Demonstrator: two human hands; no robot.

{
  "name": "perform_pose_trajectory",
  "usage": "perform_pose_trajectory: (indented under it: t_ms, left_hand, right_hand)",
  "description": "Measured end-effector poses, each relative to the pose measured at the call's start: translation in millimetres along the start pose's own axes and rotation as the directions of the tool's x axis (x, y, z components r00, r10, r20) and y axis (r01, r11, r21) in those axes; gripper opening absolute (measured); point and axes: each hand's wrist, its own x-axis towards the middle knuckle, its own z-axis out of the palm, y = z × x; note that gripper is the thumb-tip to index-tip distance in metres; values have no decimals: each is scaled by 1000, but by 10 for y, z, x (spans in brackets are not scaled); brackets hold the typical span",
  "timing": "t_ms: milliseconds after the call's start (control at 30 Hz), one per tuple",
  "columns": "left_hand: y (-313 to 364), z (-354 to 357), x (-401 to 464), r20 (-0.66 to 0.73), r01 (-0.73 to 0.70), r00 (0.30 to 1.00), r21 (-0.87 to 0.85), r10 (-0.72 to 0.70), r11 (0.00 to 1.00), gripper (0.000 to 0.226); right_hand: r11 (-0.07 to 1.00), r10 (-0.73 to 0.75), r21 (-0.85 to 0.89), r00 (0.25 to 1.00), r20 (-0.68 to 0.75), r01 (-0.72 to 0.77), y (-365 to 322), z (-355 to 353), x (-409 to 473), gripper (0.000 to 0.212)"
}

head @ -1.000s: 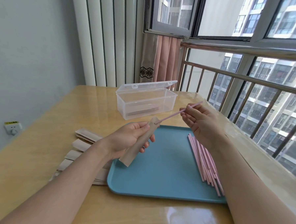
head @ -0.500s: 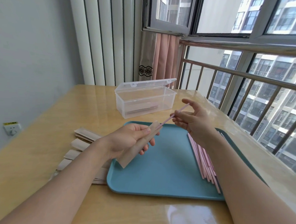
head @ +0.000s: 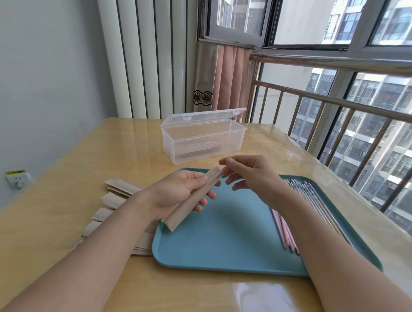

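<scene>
While our left grip curls round a brown paper sleeve, holding it slanted above the near-left part of the blue tray, our right grip has thumb and forefinger at the sleeve's upper mouth, where a trace of pink shows. Its other fingers spread loosely, and we cannot tell whether it pinches anything.

The tray lies on a glossy, honey-coloured tabletop that mirrors the window light near us. Pink straws lie along the tray's right side, with patterned straws just beyond them. A fanned pile of sleeves lies left of the tray. Behind it stands a clear plastic box, lid raised, with something long inside.

We see a grey wall with a socket on the left, a pink curtain in the corner, and a railing before apartment blocks.
</scene>
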Motion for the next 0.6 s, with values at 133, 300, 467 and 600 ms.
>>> perform_pose_trajectory:
  t_ms: [133,300,467,600]
  left_hand:
    - [-6,24,15,-24,10,1000,-67,-12,998,32]
    - [-81,111,53,-59,55,996,-173,-66,983,32]
    - [-120,172,73,-42,67,996,-194,-77,979,32]
    - [-128,167,76,-40,72,996,-197,-82,978,32]
  right_hand:
    - [889,-82,-457,971,-223,-29,-62,-283,-13,27]
    - [418,253,-814,912,-323,-404,-44,-566,-100,53]
    - [408,262,-823,914,-308,-395,-49,-453,-66,50]
    - [432,286,-808,911,-298,-400,-18,-449,-56,47]
